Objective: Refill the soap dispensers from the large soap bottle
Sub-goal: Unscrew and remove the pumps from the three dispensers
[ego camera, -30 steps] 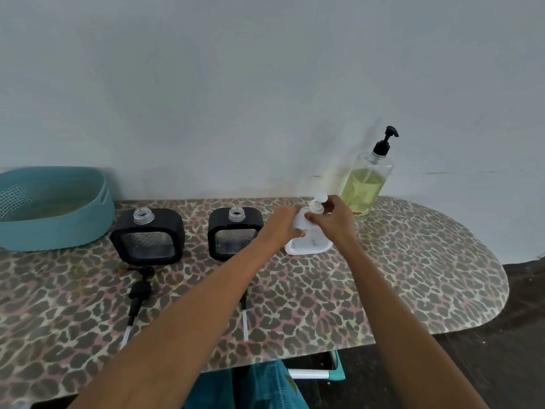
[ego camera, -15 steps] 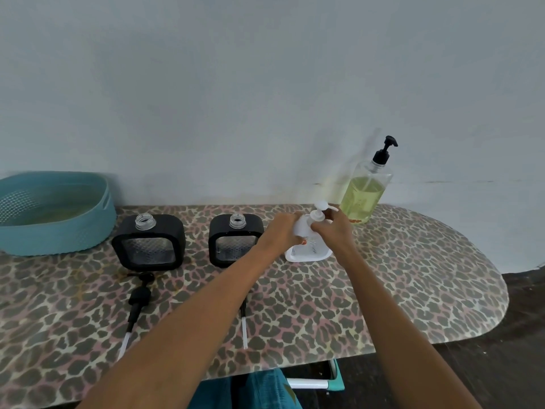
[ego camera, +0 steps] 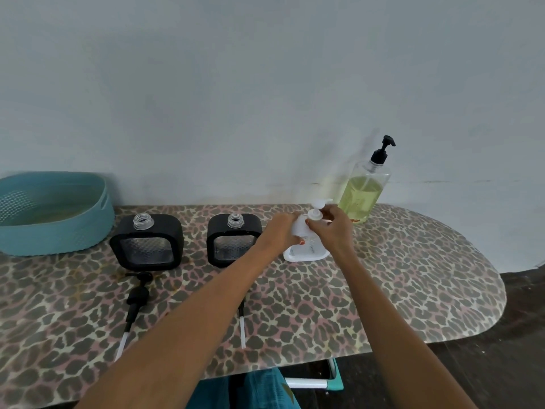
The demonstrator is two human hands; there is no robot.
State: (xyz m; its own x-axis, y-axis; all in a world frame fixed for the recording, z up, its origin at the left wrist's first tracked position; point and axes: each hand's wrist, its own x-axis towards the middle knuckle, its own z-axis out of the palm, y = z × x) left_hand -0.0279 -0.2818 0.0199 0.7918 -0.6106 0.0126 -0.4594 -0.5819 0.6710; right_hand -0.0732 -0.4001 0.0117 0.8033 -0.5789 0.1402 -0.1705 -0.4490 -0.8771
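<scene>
Hands meet on the white dispenser (ego camera: pixel 306 250), which stands upright on the leopard-print desk (ego camera: pixel 413 276), just in front of the large soap bottle (ego camera: pixel 364 193) and a little to its left. The left hand (ego camera: pixel 283 230) curls round the dispenser's upper body from the left side. The right hand (ego camera: pixel 333 228) pinches the collar of the white pump (ego camera: pixel 316 210) seated on the neck, with the pump head and spout showing above the fingers. Whether the pump is screwed tight or loose cannot be told. The large soap bottle stands upright at the back of the desk near the wall, apart from both hands. It is clear plastic with its own black pump on top, and yellow-green soap fills most of it. Left of the white dispenser, the middle black dispenser (ego camera: pixel 234 239) and the left black dispenser (ego camera: pixel 146 243) stand side by side with a gap between them, each showing an open, threaded clear neck. A black pump (ego camera: pixel 135 299) lies on the desk in front of the left one, its tube pointing toward the person. A second pump (ego camera: pixel 242 329) lies in front of the middle one, mostly hidden under the left forearm. A teal basket (ego camera: pixel 56 228) sits at the desk's far left.
</scene>
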